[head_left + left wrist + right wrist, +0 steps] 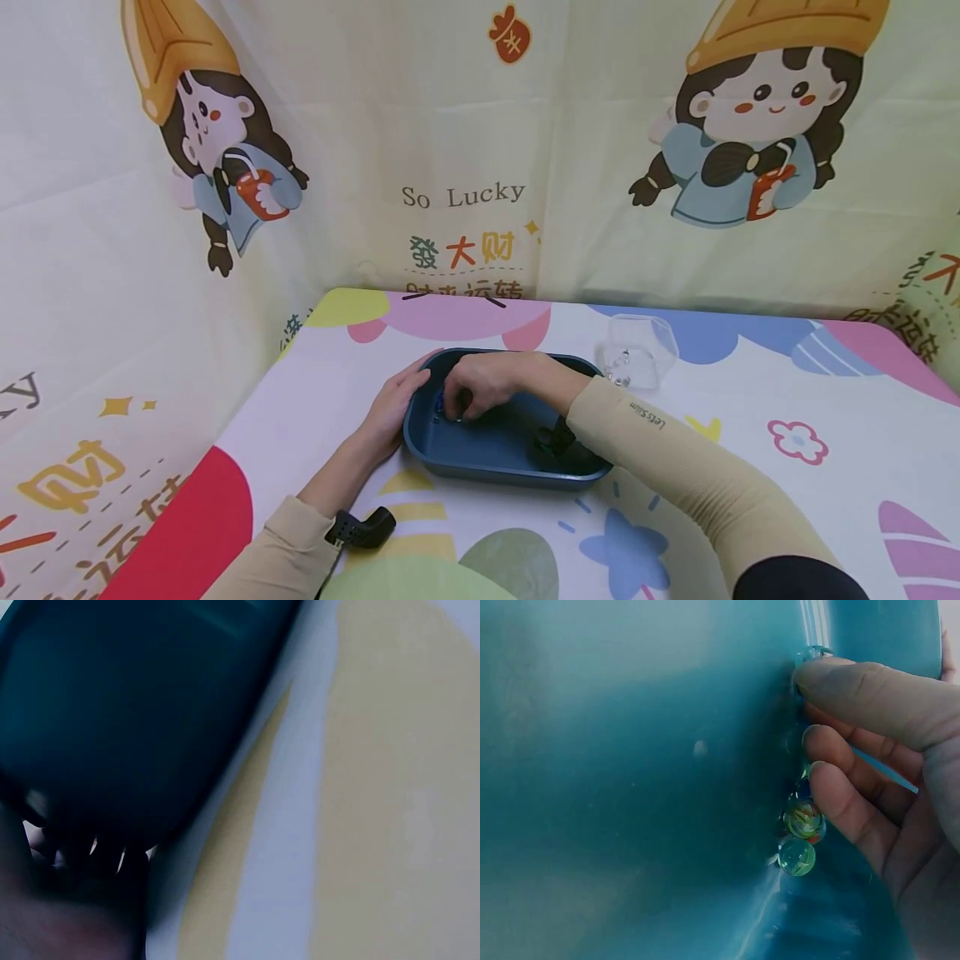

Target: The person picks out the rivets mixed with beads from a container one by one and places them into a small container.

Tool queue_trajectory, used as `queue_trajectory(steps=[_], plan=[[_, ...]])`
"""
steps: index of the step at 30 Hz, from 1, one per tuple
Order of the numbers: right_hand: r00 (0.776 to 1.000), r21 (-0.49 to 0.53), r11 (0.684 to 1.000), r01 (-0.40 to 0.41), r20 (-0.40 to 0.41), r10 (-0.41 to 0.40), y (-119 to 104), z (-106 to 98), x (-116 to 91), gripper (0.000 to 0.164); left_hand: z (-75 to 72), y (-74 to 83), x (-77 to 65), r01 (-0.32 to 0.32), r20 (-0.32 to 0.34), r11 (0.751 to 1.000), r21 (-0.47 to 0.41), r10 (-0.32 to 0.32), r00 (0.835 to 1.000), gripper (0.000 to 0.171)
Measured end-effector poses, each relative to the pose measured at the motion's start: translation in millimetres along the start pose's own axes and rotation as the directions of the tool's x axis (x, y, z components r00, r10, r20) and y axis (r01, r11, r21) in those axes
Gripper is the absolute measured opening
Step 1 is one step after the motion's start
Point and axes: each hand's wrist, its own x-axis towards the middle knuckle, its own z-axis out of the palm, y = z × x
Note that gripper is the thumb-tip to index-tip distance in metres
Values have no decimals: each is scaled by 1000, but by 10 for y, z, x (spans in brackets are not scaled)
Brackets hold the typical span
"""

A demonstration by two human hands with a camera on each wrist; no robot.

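Observation:
A dark blue oblong tub (495, 479) stands on the table. My left hand (393, 408) holds its left end, the thumb at the rim and the fingers along the outer wall. Down inside that end, my right hand (483, 383) pinches a clear glass marble (816, 652) between thumb and forefinger, beside the wall. Below the curled lower fingers, in the right wrist view, a marble with yellow swirls (805, 819) and a greenish marble (796, 857) lie along the tub's inside edge. More marbles are partly hidden behind the fingers.
A clear plastic container (660, 342) with several clear marbles (621, 367) stands behind the tub to the right. The right forearm crosses the tub's right end. A patterned cloth (465, 125) hangs along the table's back edge.

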Motion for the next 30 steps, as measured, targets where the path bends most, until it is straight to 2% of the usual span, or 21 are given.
queue_trajectory(steps=[7,14,22,30], plan=[[999,-7,999,32,11,-32,-5,9,14,7,-5,0,10,-2,1,1000,8,2,1000,46],[1000,-19,1000,21,18,-21,-22,11,26,10,-18,10,2,2,1,1000,18,-2,1000,46],[1000,38,999,1,16,-1,-16,3,7,11,-2,16,-4,18,-10,1000,13,-18,1000,45],[999,109,993,46,-34,-42,-22,-51,-25,10,-11,18,-4,16,-2,1000,8,-16,1000,46]])
